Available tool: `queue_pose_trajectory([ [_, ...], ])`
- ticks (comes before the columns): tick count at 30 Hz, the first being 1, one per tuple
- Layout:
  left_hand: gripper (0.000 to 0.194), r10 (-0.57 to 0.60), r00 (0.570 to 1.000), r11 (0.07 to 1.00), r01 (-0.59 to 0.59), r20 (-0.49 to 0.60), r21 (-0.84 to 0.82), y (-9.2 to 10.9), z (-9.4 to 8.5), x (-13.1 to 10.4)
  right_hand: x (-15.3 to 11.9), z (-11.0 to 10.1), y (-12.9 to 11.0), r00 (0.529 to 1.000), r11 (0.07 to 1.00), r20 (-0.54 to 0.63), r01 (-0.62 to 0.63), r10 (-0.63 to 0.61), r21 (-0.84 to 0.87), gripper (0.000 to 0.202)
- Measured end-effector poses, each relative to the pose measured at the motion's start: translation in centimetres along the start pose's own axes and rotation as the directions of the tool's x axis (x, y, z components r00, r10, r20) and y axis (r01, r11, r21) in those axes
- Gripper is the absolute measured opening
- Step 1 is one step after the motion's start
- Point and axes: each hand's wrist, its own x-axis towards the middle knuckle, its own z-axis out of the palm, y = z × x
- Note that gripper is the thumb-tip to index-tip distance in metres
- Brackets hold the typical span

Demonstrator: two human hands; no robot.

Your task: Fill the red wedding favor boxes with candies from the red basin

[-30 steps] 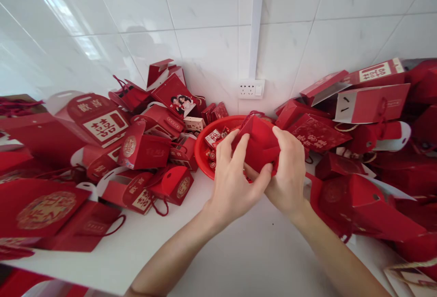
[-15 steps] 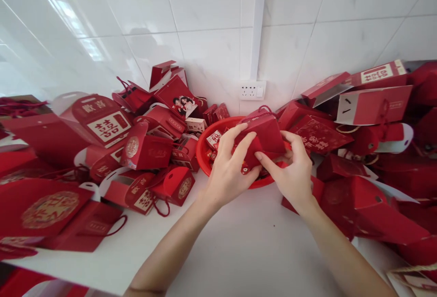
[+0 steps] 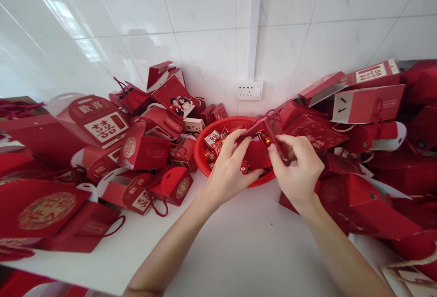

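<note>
A small red gift box with a dark red cord is held over the red basket. Its top stands parted, and something shiny shows inside. My left hand grips the box's left side, fingers on the upper edge and thumb low on the front. My right hand pinches the right flap between thumb and fingers. Small red wrapped packets lie in the basket, partly hidden behind my left hand and the box.
Red gift boxes crowd the white table on the left, and more boxes are piled on the right. Behind stands a tiled wall with a socket.
The box top has been pulled apart, showing its inside. My right hand has shifted slightly right with the flap, while my left hand keeps its hold. The view has shifted a little.
</note>
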Motion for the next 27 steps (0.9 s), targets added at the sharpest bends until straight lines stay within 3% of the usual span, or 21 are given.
queue_pose_trajectory([
  [3,0.053,-0.108,0.993,0.990,0.112,0.042,-0.086,0.3,-0.4,0.2,0.4,-0.4,0.0,1.000,0.999,0.008,-0.023,0.023,0.037,0.007],
  [5,0.047,-0.122,0.992,0.978,0.127,0.039,-0.163,0.5,-0.6,0.4,0.6,-0.5,0.1,0.999,0.996,0.024,-0.044,0.042,0.080,0.012],
  [10,0.027,-0.130,0.981,0.961,0.090,-0.143,-0.260,0.9,-0.4,0.4,0.4,-0.2,0.3,0.997,0.996,0.074,-0.040,0.034,0.083,0.037],
  [12,0.014,-0.147,0.979,0.974,0.118,-0.139,-0.195,0.9,-0.1,0.3,0.2,0.0,0.0,0.997,0.997,0.077,-0.032,0.027,0.068,0.044],
  [16,0.029,-0.149,0.986,0.989,0.148,-0.070,-0.024,0.7,0.6,-0.1,-0.1,-0.1,-0.6,0.994,0.998,0.102,-0.040,0.036,0.040,0.048],
  [19,0.030,-0.219,0.961,0.976,0.216,-0.167,-0.039,0.6,1.1,-0.2,-0.2,-0.5,-1.2,0.991,0.998,0.127,-0.041,0.035,0.043,0.051],
  [23,0.046,-0.285,0.919,0.958,0.280,-0.272,-0.058,0.5,1.7,-0.1,-0.2,-0.8,-1.9,0.989,0.996,0.149,-0.036,0.023,0.085,0.056],
  [27,0.056,-0.212,0.944,0.975,0.185,-0.252,-0.125,0.0,1.9,-0.2,0.1,-1.2,-1.8,0.986,0.992,0.164,-0.054,0.035,0.111,0.058],
])
